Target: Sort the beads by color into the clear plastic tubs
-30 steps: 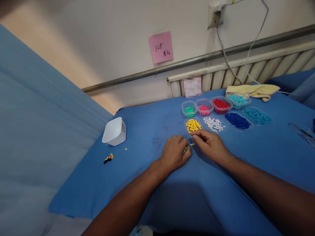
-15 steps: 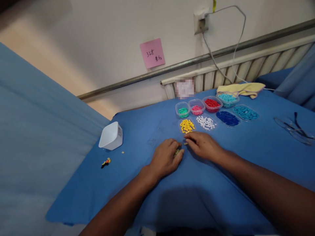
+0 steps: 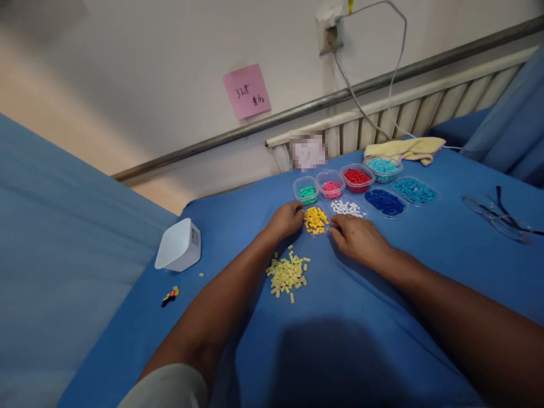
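**Left hand (image 3: 288,221) and right hand (image 3: 357,238) on either side of a small clear tray (image 3: 314,234)**

Nearest, a pale sleeve (image 3: 165,388) covers part of the left arm. Beyond it, a loose pile of pale yellow pieces (image 3: 288,275) lies on the blue cloth (image 3: 246,226), between the forearms and just beside the left one. Off to the left are a little cluster of black, orange and yellow bits (image 3: 170,296) and, behind it, a white box (image 3: 176,246).

The clear tray, holding deeper yellow pieces (image 3: 315,221), sits on the cloth between the hands. The left fingers are bent at its left edge; the right thumb and forefinger are at its right edge, slightly apart. Whether either hand is clamped on the rim, I cannot tell.

Just beyond the right fingers are white pieces (image 3: 347,208), then dark blue pieces (image 3: 385,202) and teal pieces (image 3: 414,191) further right, with glasses (image 3: 508,221) well apart from them. Behind stand tubs of green pieces (image 3: 306,192), pink pieces (image 3: 331,188), red pieces (image 3: 357,176) and light blue pieces (image 3: 383,166), the last touching a yellow towel (image 3: 406,149).

Farthest are a radiator (image 3: 382,116), a metal rail (image 3: 238,133), and a pink note (image 3: 246,90) and a socket (image 3: 330,34) on the wall.
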Demonstrator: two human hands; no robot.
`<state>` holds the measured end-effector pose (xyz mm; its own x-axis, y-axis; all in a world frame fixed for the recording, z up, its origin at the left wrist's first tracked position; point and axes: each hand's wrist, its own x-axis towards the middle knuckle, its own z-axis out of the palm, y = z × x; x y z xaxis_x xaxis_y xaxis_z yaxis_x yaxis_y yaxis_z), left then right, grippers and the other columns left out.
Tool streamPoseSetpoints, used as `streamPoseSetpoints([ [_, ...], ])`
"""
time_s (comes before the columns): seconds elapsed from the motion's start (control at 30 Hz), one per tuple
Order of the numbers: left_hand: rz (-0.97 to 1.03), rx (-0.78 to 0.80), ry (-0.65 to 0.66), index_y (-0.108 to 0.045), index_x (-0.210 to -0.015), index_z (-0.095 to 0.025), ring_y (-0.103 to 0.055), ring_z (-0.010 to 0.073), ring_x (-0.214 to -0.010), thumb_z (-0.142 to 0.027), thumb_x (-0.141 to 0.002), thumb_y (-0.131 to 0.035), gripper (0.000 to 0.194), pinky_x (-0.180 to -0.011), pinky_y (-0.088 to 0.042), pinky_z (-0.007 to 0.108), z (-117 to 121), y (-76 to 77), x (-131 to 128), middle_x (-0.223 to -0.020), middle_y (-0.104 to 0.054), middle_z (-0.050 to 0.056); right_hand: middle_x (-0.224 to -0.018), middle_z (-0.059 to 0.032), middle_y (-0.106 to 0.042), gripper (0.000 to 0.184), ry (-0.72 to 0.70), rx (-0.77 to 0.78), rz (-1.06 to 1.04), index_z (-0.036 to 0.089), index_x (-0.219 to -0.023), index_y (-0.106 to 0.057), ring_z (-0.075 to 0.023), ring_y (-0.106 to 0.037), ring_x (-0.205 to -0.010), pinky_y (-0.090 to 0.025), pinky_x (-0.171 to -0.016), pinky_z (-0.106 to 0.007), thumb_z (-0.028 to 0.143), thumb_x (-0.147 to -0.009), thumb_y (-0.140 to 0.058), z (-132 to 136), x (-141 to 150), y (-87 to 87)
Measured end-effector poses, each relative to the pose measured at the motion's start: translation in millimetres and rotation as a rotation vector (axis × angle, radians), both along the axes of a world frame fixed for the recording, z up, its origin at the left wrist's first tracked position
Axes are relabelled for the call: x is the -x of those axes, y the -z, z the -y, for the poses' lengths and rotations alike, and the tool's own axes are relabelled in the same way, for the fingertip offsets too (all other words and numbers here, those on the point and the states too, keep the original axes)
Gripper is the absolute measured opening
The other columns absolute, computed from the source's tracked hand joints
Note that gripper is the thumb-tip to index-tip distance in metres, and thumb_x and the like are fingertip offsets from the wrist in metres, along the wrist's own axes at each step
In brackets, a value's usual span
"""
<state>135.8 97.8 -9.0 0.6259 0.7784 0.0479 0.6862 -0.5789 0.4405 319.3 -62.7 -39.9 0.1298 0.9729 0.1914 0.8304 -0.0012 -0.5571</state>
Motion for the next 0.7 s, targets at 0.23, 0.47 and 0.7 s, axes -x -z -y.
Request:
streamPoseSetpoints([
  [0.23, 0.083, 0.068, -0.022, -0.081, -0.121, -0.015, -0.074, 0.0279, -0.116, -0.018, -0.099, -0.056, 0.033, -0.104, -0.053, 0.036, -3.3, 11.4, -5.1, -0.125, -0.081, 0.011, -0.118, -0.0137, -0.084, 0.027, -0.028, 0.068, 0.019, 0.018, -0.124, -0.075, -0.031, -0.078, -0.109, -0.049, -0.087, -0.036, 0.028, -0.108, -0.055, 0.4, 2.3, -6.1],
  [0.47, 0.208, 0.335, -0.136, -0.082, -0.103, -0.014, -0.068, 0.0167, -0.074, -0.02, -0.093, -0.063, 0.022, -0.069, -0.05, 0.026, 8.3, 12.4, 10.4, -0.09, -0.079, 0.003, -0.116, -0.0121, -0.085, 0.027, -0.07, 0.052, -0.001, 0.021, -0.126, -0.075, -0.0283, -0.078, -0.104, -0.049, -0.083, -0.033, 0.027, -0.107, -0.056, 0.0, 2.3, 0.9],
  [0.7, 0.35, 0.552, -0.191, -0.078, -0.112, -0.012, -0.054, 0.0106, -0.054, -0.013, -0.086, -0.071, 0.028, -0.052, -0.043, 0.021, 27.9, 3.5, 6.8, -0.073, -0.067, -0.001, -0.127, -0.0139, -0.084, 0.034, -0.081, 0.009, -0.041, 0.02, -0.133, -0.075, -0.0303, -0.079, -0.112, -0.056, -0.091, -0.035, 0.026, -0.105, -0.057, 0.8, 2.3, 7.8],
])
